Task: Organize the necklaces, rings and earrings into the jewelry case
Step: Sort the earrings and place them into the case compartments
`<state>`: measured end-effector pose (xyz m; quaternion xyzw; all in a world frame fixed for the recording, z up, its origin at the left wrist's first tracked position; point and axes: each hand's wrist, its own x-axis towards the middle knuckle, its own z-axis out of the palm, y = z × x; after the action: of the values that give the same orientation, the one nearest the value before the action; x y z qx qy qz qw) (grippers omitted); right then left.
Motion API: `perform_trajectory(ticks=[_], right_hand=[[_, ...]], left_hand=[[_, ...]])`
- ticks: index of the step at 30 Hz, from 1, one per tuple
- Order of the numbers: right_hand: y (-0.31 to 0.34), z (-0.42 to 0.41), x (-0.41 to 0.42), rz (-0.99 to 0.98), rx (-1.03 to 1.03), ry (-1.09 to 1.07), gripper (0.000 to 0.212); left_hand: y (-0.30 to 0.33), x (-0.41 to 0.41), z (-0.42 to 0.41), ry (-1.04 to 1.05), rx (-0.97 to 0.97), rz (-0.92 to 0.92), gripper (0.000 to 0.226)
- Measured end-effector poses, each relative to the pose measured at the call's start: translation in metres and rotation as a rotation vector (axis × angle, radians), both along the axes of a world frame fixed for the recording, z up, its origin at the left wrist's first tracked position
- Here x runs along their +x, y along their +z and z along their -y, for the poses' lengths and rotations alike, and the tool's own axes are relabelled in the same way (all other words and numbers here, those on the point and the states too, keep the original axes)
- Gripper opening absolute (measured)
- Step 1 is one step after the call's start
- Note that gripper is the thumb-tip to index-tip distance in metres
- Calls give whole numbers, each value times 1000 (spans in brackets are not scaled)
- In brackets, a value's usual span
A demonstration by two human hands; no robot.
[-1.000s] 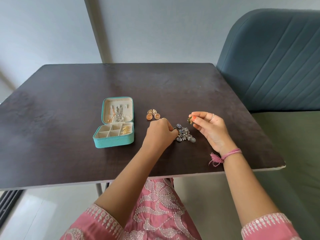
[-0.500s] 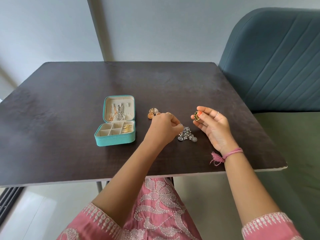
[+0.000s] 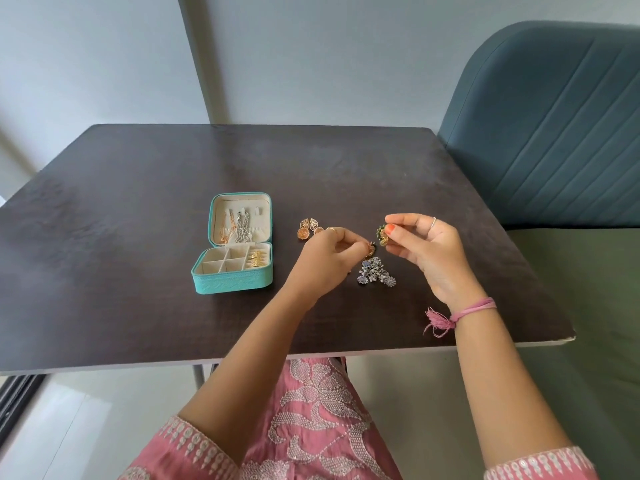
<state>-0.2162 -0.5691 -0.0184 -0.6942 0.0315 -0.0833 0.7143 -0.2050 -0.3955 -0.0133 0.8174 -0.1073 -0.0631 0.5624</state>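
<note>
Above the table (image 3: 138, 202), each hand's grip pinches an earring: left hand (image 3: 323, 261), right hand (image 3: 427, 251).

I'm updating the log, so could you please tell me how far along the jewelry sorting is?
Done: chains hang in the lid of the open case, and gold pieces fill one compartment. In hand: the left hand and right hand each pinch a green-gold earring. Left: the orange earrings and silver cluster on the table.
</note>
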Motion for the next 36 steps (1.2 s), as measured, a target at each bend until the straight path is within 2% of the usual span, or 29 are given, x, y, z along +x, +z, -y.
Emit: perform_trajectory(ticks=[5, 14, 22, 31, 36], right_hand=[[8, -6, -6, -37, 194, 39, 18], [14, -14, -10, -128, 244, -11, 17], [19, -16, -13, -190, 320, -30, 14], [17, -22, -16, -185, 423, -80, 13], [13, -24, -19, -156, 441, -86, 15]], left_hand=[[-1, -3, 4, -24, -244, -151, 14], [-1, -5, -3, -136, -348, -247, 11], [-2, -5, -5, -137, -402, -330, 13], [-5, -8, 1, -77, -340, -109, 16], [-7, -5, 3, -33, -320, -75, 15]])
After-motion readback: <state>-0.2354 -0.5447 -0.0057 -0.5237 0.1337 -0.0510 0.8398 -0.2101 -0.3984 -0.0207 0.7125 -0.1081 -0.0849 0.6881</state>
